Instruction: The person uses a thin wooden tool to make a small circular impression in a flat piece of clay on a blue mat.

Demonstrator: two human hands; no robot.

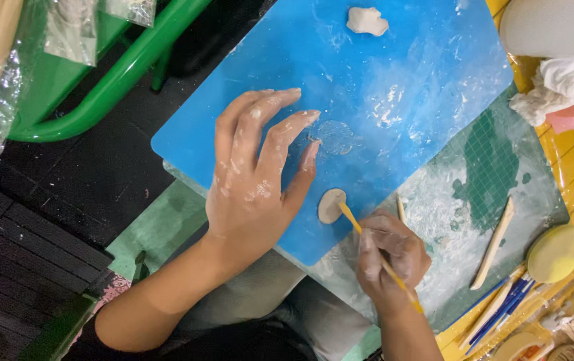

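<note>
From the head camera we saw our left hand (250, 180) lying flat on the blue mat (380, 60), fingers spread and holding nothing, dusted with pale clay. Our right hand (390, 257) was closed around a thin yellow tool (374, 251), whose long axis ran diagonally from lower right up to upper left. Its tip touched the small flat clay disc (331, 204), which sat near the mat's lower edge, between the two hands and just beside the left thumb. The right hand was the nearer worker; the disc lay up and to the left of its grip. A second clay lump (367, 20) rested well apart at the mat's far end.
</note>
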